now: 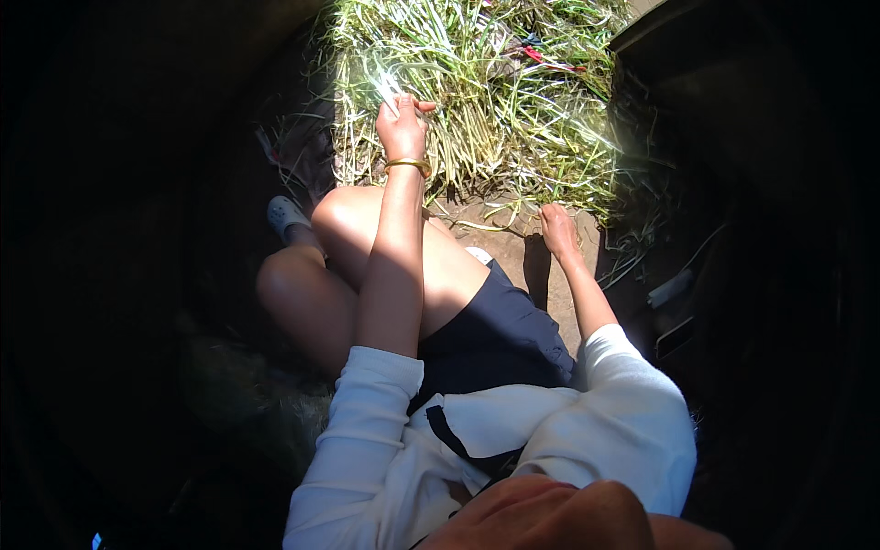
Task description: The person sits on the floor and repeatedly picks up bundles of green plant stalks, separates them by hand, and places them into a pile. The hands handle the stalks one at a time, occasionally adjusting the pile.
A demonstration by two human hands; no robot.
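Note:
A wide heap of cut green and pale yellow stalks lies on the ground in strong sunlight. My left hand, with a gold-coloured bangle at the wrist, is closed on a few pale stalks at the heap's left part. Below the heap's right lower edge, my right hand is low over the brown ground with its fingers curled. Thin loose stalks lie beside its fingertips; whether it grips one cannot be told.
Red strips lie among the stalks at the upper right. A phone-like dark object and a pale cylindrical object rest in shade to the right. My bent knees are at the left, near a light perforated clog.

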